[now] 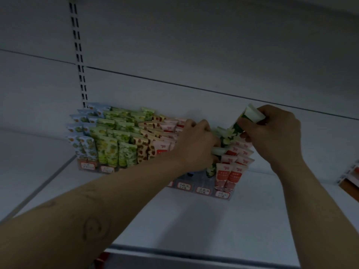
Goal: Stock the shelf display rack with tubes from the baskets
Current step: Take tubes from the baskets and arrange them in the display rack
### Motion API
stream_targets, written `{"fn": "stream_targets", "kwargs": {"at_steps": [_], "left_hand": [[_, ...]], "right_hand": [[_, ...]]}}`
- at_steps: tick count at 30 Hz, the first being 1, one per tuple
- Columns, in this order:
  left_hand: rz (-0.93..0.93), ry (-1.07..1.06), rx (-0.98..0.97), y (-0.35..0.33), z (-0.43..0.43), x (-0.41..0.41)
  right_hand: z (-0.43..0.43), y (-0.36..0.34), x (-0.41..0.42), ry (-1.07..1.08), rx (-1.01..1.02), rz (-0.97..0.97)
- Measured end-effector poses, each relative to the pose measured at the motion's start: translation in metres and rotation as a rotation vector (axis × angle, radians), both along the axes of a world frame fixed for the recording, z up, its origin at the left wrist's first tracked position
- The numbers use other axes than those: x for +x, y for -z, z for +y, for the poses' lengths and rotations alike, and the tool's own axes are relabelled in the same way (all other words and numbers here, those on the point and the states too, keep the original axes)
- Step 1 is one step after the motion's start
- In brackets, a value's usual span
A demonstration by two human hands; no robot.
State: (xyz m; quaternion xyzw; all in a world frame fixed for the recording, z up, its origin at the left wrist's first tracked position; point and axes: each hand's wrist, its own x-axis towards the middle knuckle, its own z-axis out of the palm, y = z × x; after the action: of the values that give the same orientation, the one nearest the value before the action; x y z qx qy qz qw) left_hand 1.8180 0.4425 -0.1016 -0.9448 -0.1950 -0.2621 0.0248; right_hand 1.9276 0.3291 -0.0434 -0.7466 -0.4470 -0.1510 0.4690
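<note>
White shelf (194, 226), rack part-stocked

Head view: the display rack (202, 190) stands on the shelf, with rows of tubes (116, 146) filling its left side. The left hand (194, 140) curls round floral tubes (217, 151) at the rack's gap. The right hand (275, 133) pinches 1 green-and-white tube (245, 118) just above the pink rows.

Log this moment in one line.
left grip: holds tubes at rack | right grip: holds flower tube above rack | rack: part-filled

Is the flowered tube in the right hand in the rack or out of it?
Out: the right hand grips the flowered tube, tilted, above the display rack's rows.
</note>
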Motion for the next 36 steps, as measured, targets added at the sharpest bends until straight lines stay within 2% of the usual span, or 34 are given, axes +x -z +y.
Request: {"fn": "stream_targets", "kwargs": {"at_steps": [4,7,9,11,13,17,21,26,36], "left_hand": [[0.049,-0.006,0.139,0.001,0.002,0.001],[-0.007,0.015,0.189,0.008,0.0,0.0],[-0.076,0.02,0.168,0.01,-0.001,0.001],[-0.088,0.002,0.065,0.005,-0.002,0.0],[-0.03,-0.015,0.05,-0.004,-0.002,0.001],[0.064,-0.008,0.241,-0.014,-0.005,0.004],[0.07,-0.051,0.258,-0.014,-0.01,0.007],[0.155,-0.067,0.269,-0.018,-0.012,0.012],[0.362,-0.059,0.406,-0.029,-0.018,0.027]], "right_hand": [[0.001,0.003,-0.003,0.005,0.01,0.014],[-0.001,0.003,-0.002,0.018,0.029,0.003],[-0.003,0.003,0.001,0.023,0.055,0.028],[-0.005,0.002,0.004,0.021,0.093,0.055],[-0.006,0.001,0.009,0.021,0.11,0.059],[-0.001,0.002,0.012,-0.023,0.072,-0.015],[0.006,0.006,0.015,-0.115,0.015,-0.028],[0.014,0.008,0.02,-0.103,0.056,-0.002],[0.023,0.013,0.034,-0.16,0.128,0.217]]}}
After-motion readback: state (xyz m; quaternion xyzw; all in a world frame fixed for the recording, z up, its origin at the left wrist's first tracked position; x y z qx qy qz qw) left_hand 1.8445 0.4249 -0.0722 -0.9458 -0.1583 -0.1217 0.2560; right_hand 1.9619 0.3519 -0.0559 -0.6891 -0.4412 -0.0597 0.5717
